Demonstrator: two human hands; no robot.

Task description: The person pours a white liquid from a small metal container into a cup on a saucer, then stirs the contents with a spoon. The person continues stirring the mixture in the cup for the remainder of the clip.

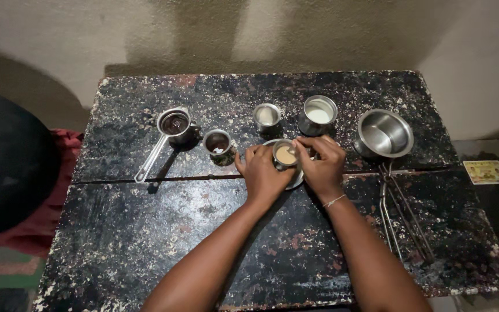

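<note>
- Both hands, left hand and right hand, grip small steel tumbler of milky tea, steadying it mid-table.
- Saucer beneath catches drips.
- Tongs lie near right edge.

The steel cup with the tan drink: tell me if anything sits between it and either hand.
Nothing visible does. The left hand and right hand both already touch the steel cup from either side, where it stands in a shallow steel saucer. The other cups stand behind it, apart from it.

Shiny metal tumbler w/ saucer; tabletop dark, rough, paint flaking.
</note>
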